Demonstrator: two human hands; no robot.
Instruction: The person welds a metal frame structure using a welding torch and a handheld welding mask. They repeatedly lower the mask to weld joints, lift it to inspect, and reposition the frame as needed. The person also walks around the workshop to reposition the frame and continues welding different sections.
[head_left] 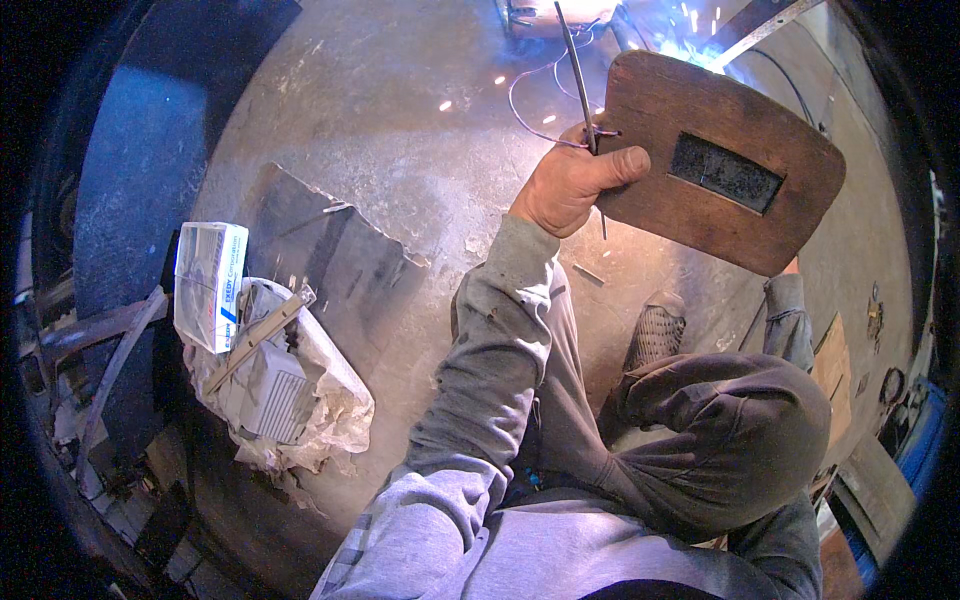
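Note:
My left hand is closed on the edge of a brown hand-held welding shield, thumb across its near face. A dark window is set in the shield. A thin dark rod passes between that hand and the shield, sticking out above and below. Thin purple wire loops at the shield's edge. Only a sliver of my right hand shows below the shield; its fingers and anything in them are hidden. Beyond the shield's top edge glows a blue-white welding arc, throwing sparks.
To the left on the concrete floor, a white-and-blue box stands by a crumpled bag with a grey ribbed block. Metal bars lie at the far left. A metal strip slants near the arc. Cardboard lies right.

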